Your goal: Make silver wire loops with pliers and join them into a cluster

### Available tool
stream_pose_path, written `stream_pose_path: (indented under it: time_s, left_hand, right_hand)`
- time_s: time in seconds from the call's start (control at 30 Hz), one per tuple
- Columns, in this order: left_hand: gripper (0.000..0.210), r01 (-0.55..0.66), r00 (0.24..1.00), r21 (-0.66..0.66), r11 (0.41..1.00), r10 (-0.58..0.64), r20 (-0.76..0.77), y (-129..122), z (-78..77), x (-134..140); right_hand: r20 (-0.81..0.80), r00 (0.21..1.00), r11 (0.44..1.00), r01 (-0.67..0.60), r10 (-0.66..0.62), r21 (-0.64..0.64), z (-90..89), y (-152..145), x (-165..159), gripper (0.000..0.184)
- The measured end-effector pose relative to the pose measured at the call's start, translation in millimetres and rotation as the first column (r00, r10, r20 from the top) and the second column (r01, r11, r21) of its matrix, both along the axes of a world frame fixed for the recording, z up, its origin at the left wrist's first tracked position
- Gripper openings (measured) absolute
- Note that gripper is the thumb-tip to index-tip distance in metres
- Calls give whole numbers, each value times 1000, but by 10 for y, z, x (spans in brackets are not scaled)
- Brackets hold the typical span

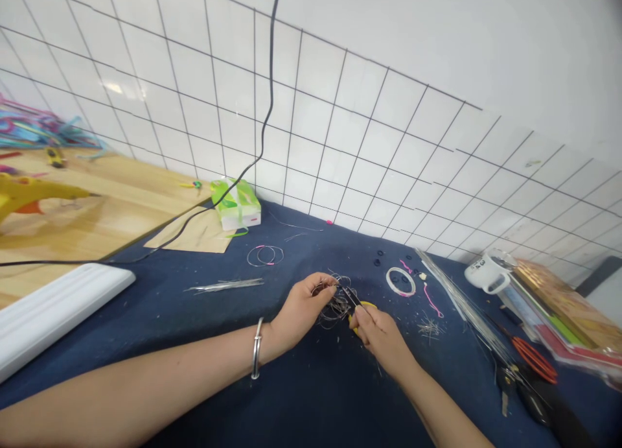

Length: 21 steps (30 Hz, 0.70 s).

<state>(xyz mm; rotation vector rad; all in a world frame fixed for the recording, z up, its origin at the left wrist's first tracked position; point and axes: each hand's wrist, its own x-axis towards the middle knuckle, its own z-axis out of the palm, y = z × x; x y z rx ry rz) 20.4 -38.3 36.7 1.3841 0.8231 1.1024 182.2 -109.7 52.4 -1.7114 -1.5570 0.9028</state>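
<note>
Over a tangled bundle of thin wire [333, 310] on the dark blue cloth, both my hands meet. My left hand [304, 308], with a silver bangle on its wrist, pinches a thin wire at the bundle's upper edge. In my right hand [381, 334] is a pair of pliers [350, 297] with dark jaws and yellow handles. Their tip points up and left, close to my left fingertips. Whether the jaws touch the wire is too small to tell. Two thin wire rings with pink bits [265, 255] lie beyond my left hand.
Straight wires [226, 285] lie left; cut pieces [430, 328] and a white ring roll [401, 282] lie right. Further right are a long wire bundle [457, 299], mug [488, 273], red-handled tool [534, 359] and keys [505, 386]. A tissue pack [238, 205] stands by the tiled wall.
</note>
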Motion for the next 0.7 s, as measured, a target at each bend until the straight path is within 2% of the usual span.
stream_pose_path:
  time_s: [0.2, 0.7]
  left_hand:
    - [15, -20, 999, 57, 998, 22, -29, 5, 13, -6]
    - [15, -18, 997, 81, 997, 23, -71, 1, -2, -5]
  right_hand:
    - [-8, 1000, 1000, 5, -5, -12, 24, -7, -12, 47]
    - [19, 1000, 1000, -8, 8, 1, 17, -10, -15, 48]
